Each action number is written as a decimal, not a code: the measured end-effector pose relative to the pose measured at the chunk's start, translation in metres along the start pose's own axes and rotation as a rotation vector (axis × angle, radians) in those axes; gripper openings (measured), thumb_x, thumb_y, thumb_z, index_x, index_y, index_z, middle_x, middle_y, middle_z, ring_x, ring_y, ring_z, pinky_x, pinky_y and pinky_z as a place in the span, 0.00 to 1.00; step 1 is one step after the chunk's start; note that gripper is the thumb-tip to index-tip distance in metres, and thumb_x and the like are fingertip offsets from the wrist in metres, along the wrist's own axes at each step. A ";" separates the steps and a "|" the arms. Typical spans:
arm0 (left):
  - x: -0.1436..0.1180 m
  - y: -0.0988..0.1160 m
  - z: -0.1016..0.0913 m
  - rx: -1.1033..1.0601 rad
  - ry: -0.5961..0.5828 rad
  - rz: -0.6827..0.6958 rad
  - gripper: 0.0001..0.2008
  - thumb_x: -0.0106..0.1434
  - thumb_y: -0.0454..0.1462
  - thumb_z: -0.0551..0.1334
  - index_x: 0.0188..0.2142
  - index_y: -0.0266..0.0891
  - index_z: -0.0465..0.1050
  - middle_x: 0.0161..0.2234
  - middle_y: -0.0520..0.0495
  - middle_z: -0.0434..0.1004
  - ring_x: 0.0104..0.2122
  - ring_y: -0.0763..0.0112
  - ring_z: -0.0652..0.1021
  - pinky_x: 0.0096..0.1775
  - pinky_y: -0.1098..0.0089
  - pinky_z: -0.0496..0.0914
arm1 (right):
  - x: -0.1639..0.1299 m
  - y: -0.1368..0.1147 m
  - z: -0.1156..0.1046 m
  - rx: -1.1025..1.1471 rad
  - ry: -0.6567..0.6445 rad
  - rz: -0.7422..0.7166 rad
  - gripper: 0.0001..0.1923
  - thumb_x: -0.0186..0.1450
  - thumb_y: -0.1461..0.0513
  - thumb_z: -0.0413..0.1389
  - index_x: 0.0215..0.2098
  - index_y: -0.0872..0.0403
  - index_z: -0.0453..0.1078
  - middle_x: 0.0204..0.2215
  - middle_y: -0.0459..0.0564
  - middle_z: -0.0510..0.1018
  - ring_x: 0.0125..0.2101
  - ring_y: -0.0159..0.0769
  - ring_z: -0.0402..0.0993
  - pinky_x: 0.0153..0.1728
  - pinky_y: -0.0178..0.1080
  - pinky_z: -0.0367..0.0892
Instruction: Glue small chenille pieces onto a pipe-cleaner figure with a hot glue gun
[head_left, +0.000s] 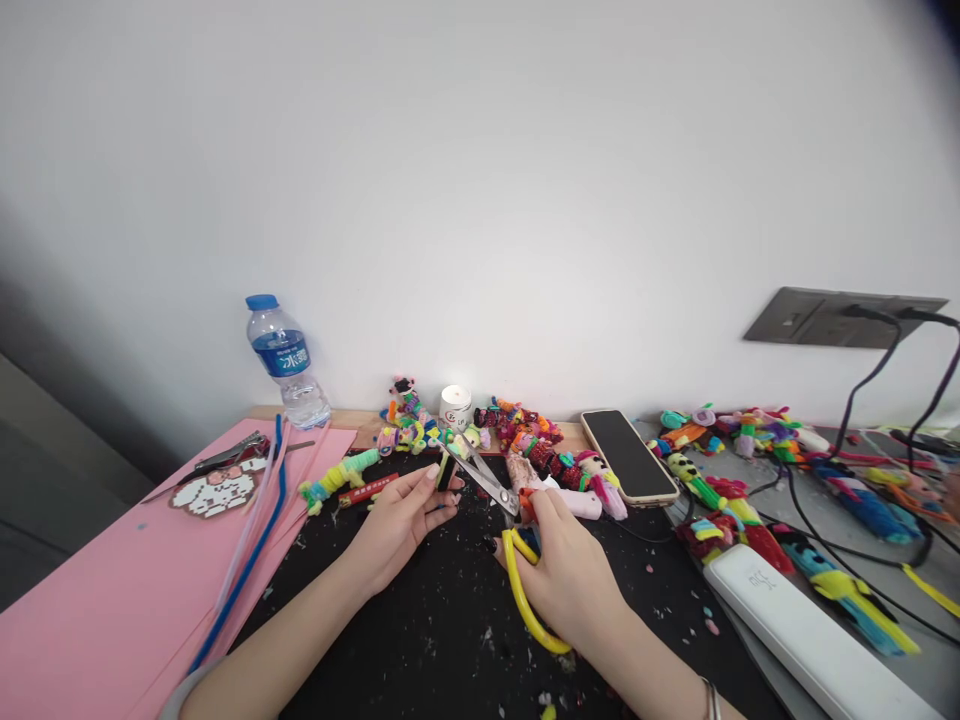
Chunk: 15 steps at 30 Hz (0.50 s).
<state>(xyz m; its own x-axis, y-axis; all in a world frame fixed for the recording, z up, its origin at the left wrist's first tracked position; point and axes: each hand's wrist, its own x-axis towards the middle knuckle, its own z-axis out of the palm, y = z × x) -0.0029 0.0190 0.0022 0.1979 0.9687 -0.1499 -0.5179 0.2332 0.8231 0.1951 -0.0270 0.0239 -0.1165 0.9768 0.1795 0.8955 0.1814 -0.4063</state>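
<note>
My right hand (568,572) grips yellow-handled scissors (517,560), whose metal blades (480,474) point up and left, spread apart. My left hand (405,515) pinches a small dark and pale piece (445,470) right at the blade tips. Both hands rest over a black mat (450,630) littered with small cuttings. Just behind the hands lies a row of colourful pipe-cleaner figures (525,435).
Pink sheets (112,600) with blue and white pipe cleaners (251,545) lie at left, a water bottle (287,362) behind them. A small white jar (455,405), a phone (628,455), more figures (735,500), a white power strip (810,630) and black cables (855,400) fill the right.
</note>
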 end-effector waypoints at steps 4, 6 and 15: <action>0.003 0.000 -0.004 -0.061 0.064 -0.006 0.09 0.55 0.39 0.67 0.35 0.39 0.74 0.35 0.48 0.80 0.31 0.75 0.77 0.38 0.73 0.73 | -0.001 0.000 0.000 0.023 -0.005 -0.001 0.09 0.61 0.56 0.52 0.35 0.53 0.60 0.33 0.48 0.71 0.31 0.40 0.70 0.29 0.37 0.59; 0.005 0.000 -0.006 -0.064 0.089 0.011 0.09 0.54 0.38 0.68 0.35 0.40 0.73 0.36 0.48 0.80 0.31 0.75 0.78 0.37 0.73 0.73 | -0.002 -0.001 0.000 0.032 -0.008 -0.006 0.09 0.61 0.57 0.52 0.36 0.53 0.61 0.33 0.48 0.71 0.31 0.40 0.70 0.30 0.38 0.60; 0.007 0.004 -0.006 0.000 0.132 0.108 0.17 0.53 0.36 0.68 0.42 0.41 0.68 0.32 0.51 0.79 0.35 0.71 0.79 0.41 0.69 0.73 | -0.004 -0.004 0.001 0.127 -0.015 -0.202 0.12 0.56 0.60 0.57 0.38 0.54 0.63 0.37 0.50 0.71 0.36 0.40 0.69 0.35 0.38 0.63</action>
<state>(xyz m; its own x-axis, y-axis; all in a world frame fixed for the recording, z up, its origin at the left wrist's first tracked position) -0.0086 0.0272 0.0011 0.0295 0.9909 -0.1312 -0.5298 0.1268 0.8386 0.1912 -0.0312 0.0238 -0.2947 0.9207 0.2558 0.7924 0.3851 -0.4731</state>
